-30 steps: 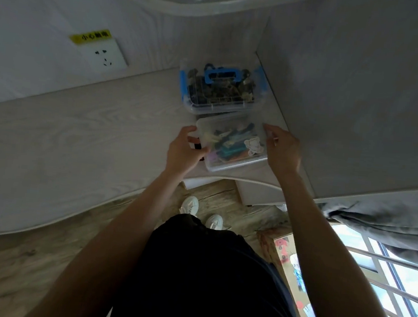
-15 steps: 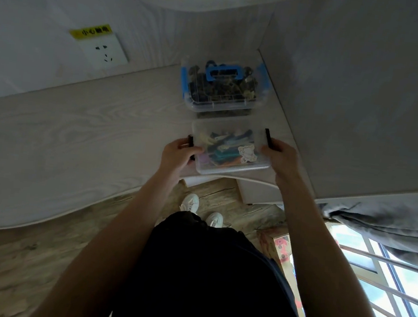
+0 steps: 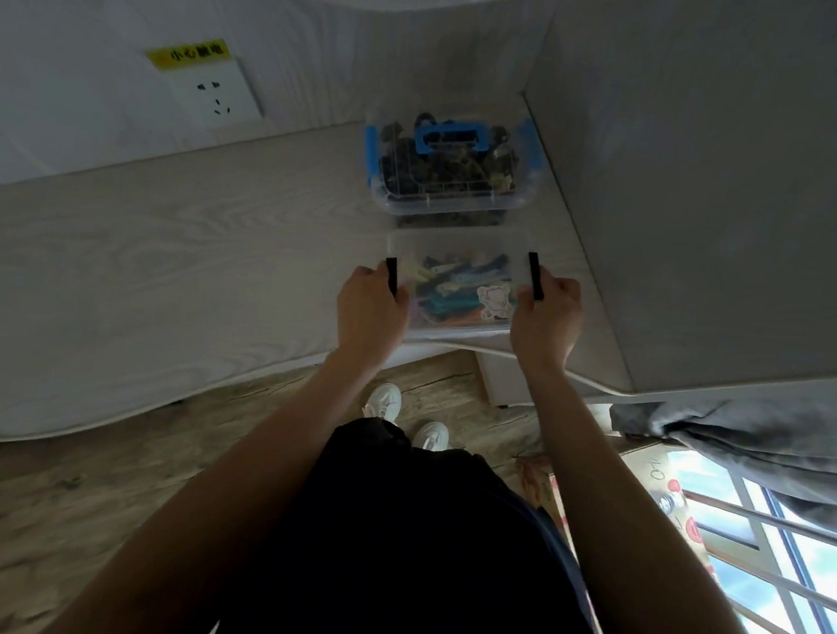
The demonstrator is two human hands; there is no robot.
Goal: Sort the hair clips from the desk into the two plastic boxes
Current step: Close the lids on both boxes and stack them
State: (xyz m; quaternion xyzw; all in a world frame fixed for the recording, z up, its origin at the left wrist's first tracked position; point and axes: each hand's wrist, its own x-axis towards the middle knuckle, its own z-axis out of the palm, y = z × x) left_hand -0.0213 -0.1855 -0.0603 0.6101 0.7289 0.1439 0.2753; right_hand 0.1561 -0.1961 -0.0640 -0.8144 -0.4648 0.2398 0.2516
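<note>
A small clear plastic box with black side latches stands at the desk's front edge, holding colourful hair clips. My left hand grips its left side at the black latch. My right hand grips its right side at the other latch. Behind it, in the corner, stands a larger clear box with a blue handle and blue latches, filled with dark hair clips.
The pale wooden desk stretches to the left. A wall socket with a yellow label sits on the back wall. A grey side panel closes the right. Below are a wooden floor, white shoes and a window.
Both hands have shifted from the box's sides onto its black latches, which now stand flipped up. The small box has slid slightly toward the desk's front edge.
</note>
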